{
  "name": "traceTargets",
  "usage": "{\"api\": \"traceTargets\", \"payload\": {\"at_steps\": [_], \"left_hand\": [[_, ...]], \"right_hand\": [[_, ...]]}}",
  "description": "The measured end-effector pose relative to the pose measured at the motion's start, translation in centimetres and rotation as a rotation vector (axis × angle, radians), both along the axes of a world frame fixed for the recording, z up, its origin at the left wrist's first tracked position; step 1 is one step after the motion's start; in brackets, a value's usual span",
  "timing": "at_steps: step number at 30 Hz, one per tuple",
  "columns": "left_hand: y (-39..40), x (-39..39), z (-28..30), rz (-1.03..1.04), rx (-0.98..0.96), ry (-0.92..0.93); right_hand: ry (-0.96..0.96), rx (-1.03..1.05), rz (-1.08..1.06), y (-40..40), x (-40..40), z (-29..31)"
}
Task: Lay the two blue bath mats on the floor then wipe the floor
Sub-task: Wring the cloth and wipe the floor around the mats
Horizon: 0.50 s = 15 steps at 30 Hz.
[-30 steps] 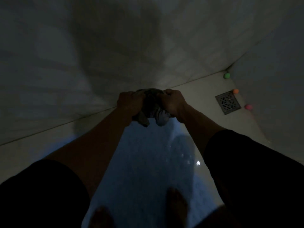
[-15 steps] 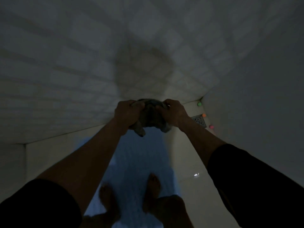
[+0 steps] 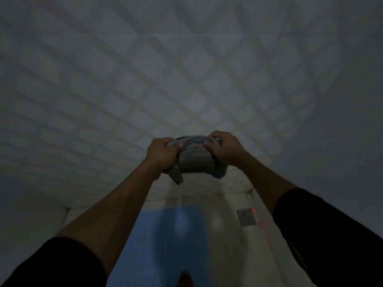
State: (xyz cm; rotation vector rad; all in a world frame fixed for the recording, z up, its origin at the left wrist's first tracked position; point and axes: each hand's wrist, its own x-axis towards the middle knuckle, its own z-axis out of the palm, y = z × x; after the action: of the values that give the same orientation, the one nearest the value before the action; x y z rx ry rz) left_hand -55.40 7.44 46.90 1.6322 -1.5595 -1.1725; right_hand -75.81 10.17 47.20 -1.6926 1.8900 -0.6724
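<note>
Grey cloth (image 3: 195, 157) is hanging bunched between both hands at chest height in the head view — likely the wiping rag. Risks, imo: it's probably wet, so drips could be landing on the blue bath mat (image 3: 165, 241) lying flat below on the floor (image 3: 219, 235); dim light + damp tile = slip risk while bending down. Only one mat is showing; the second is out of frame.

Left hand (image 3: 162, 154) is gripping the cloth's left end, fingers fully curled, thumb pressing on top. Right hand (image 3: 224, 149) is doing the same on the right end — tight fist, no gap. Floor drain (image 3: 246, 217) is sitting near the right wall.
</note>
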Motion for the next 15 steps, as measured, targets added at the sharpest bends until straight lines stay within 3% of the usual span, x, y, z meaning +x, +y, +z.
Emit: {"api": "traceTargets", "payload": {"at_steps": [7,15], "left_hand": [[4.9,-0.8,12.2,0.088,-0.232,-0.002],[4.1,-6.5,23.6,0.069,-0.427,0.034]], "right_hand": [[0.042,-0.228,0.064,4.0,0.0,13.6],[0.082,-0.459,-0.013,4.3,-5.5,24.8]]}}
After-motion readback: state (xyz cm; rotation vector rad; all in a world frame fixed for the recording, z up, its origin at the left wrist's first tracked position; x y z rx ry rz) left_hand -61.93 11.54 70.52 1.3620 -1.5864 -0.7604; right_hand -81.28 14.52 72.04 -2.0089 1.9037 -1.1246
